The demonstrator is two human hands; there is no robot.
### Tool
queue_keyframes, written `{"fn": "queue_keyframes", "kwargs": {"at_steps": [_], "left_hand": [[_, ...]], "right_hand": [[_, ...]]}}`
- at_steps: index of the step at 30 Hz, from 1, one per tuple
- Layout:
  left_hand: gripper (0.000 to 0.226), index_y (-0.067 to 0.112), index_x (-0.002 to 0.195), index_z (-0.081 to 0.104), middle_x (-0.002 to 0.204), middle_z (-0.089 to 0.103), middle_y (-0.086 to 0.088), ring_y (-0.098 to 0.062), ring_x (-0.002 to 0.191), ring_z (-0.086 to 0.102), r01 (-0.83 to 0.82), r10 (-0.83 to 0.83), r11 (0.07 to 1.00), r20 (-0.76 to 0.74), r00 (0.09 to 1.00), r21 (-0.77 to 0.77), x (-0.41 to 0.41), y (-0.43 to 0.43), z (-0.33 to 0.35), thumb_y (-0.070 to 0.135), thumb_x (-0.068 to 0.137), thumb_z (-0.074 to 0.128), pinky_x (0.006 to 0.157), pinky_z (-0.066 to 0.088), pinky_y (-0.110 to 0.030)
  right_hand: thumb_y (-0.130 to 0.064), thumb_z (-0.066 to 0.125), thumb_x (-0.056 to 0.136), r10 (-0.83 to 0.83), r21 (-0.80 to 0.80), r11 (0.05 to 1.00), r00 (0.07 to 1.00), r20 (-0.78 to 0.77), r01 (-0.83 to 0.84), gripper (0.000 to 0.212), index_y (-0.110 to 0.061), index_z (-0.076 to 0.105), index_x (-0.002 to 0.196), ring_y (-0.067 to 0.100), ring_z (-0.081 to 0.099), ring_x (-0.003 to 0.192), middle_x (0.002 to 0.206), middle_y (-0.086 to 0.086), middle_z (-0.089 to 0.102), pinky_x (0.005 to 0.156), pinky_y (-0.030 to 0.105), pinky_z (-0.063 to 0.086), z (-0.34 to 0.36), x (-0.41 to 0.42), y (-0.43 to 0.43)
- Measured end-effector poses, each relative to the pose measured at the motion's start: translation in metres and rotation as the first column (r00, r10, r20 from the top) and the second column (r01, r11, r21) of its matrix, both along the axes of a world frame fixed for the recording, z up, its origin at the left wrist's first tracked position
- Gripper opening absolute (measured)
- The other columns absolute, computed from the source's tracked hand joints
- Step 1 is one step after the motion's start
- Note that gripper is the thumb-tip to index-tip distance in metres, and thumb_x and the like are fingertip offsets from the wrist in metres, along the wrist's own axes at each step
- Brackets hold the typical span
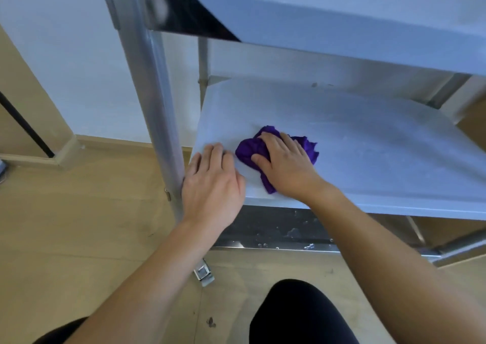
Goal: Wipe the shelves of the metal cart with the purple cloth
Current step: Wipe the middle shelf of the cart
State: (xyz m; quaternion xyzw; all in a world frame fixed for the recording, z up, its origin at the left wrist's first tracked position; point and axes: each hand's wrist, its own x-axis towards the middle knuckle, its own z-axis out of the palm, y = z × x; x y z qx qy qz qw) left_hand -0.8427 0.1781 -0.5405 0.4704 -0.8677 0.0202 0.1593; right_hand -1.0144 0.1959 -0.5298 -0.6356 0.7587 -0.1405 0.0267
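The metal cart's lower shelf [368,146] is a flat steel sheet in the middle of the view. A crumpled purple cloth [249,149] lies on it near the front left corner. My right hand [286,164] presses down on the cloth with its fingers spread over it and the thumb against the cloth's left side. My left hand [213,183] rests flat on the shelf's front left corner, beside the cart's upright post [155,101], a small gap away from the cloth. An upper shelf [342,14] overhangs at the top.
A lower steel rail with water drops [276,230] runs under the shelf's front edge. A caster bracket [203,272] sits on the wooden floor [92,225] by the post. A white wall [79,54] is at the left. My dark-clothed knee [297,314] is at the bottom.
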Motion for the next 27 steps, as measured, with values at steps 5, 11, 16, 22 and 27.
{"fn": "queue_keyframes", "kwargs": {"at_steps": [5, 11, 16, 22, 27], "left_hand": [[0.048, 0.002, 0.133, 0.046, 0.145, 0.04, -0.016, -0.034, 0.141, 0.027, -0.056, 0.05, 0.996, 0.087, 0.995, 0.07, -0.014, 0.012, 0.011, 0.025, 0.096, 0.028, 0.116, 0.021, -0.043], [0.033, 0.008, 0.115, 0.058, 0.127, 0.053, -0.011, -0.028, 0.119, 0.05, 0.107, -0.105, 0.993, -0.024, 0.994, 0.048, -0.046, 0.043, 0.02, 0.026, 0.092, 0.043, 0.097, 0.042, -0.038], [0.029, 0.009, 0.113, 0.062, 0.122, 0.058, -0.01, -0.026, 0.109, 0.058, 0.233, -0.231, 0.972, -0.086, 0.969, 0.018, -0.082, 0.063, 0.018, 0.024, 0.091, 0.05, 0.093, 0.046, -0.037], [0.028, 0.012, 0.114, 0.061, 0.119, 0.057, -0.007, -0.024, 0.103, 0.058, 0.378, -0.375, 0.926, -0.104, 0.921, 0.01, -0.139, 0.088, 0.011, 0.024, 0.09, 0.052, 0.091, 0.047, -0.035], [0.03, 0.011, 0.116, 0.062, 0.122, 0.055, -0.007, -0.026, 0.11, 0.054, 0.449, -0.441, 0.892, -0.121, 0.889, 0.048, -0.199, 0.104, 0.012, 0.027, 0.093, 0.049, 0.097, 0.04, -0.036]], "right_hand": [[-0.051, 0.035, 0.098, -0.026, 0.014, 1.0, 1.0, 0.013, 0.026, 0.053, -0.022, 0.035, 0.143, 0.023, 0.02, 0.144, 0.152, -0.005, 0.035, 0.119, 0.043, 0.015, 0.004, -0.002, 0.004], [-0.052, 0.034, 0.098, -0.114, 0.014, 0.993, 0.993, 0.044, 0.114, 0.055, -0.022, 0.034, 0.144, 0.023, 0.016, 0.146, 0.154, -0.004, 0.033, 0.12, 0.043, 0.011, 0.005, -0.031, 0.019], [-0.054, 0.034, 0.098, -0.196, 0.024, 0.98, 0.98, 0.036, 0.195, 0.056, -0.023, 0.034, 0.145, 0.022, 0.015, 0.147, 0.154, -0.005, 0.033, 0.119, 0.042, 0.011, 0.005, -0.073, 0.049], [-0.054, 0.035, 0.097, -0.293, 0.004, 0.956, 0.956, 0.017, 0.293, 0.055, -0.023, 0.036, 0.143, 0.023, 0.021, 0.145, 0.152, -0.005, 0.036, 0.118, 0.043, 0.018, 0.005, -0.134, 0.097], [-0.054, 0.037, 0.097, -0.407, 0.009, 0.913, 0.913, 0.006, 0.407, 0.057, -0.021, 0.038, 0.143, 0.026, 0.028, 0.142, 0.151, -0.001, 0.038, 0.116, 0.045, 0.022, 0.007, -0.194, 0.142]]}}
